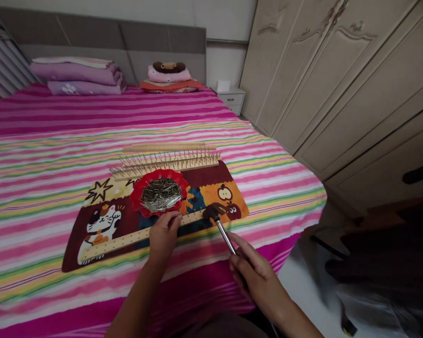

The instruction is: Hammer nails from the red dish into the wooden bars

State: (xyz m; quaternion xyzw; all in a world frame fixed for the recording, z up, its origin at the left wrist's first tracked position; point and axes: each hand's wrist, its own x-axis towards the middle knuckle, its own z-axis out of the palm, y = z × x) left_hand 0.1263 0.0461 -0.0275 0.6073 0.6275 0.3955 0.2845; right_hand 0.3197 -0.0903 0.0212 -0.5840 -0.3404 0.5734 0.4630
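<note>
My right hand [253,270] is wrapped round a hammer [226,234] with a shiny metal shaft; its dark head lies over the right end of a pale wooden strip [123,242]. The strip has rows of small holes, and a few nails stand in it near the hammer head. My left hand [164,234] is over the middle of the strip, thumb and fingertips pinched together; whatever they hold is too small to make out. Just beyond it, a red scalloped bowl [135,199] holds many loose nails [161,193]. A printed mat [73,249] lies under the bowl and strip.
Behind the bowl lie wooden strips [169,166] bristling with upright nails, with bare strips [169,147] farther back. Everything rests on a bed with a striped sheet [31,188]. Folded bedding [80,77] sits at the headboard. A wardrobe [320,70] stands on the right.
</note>
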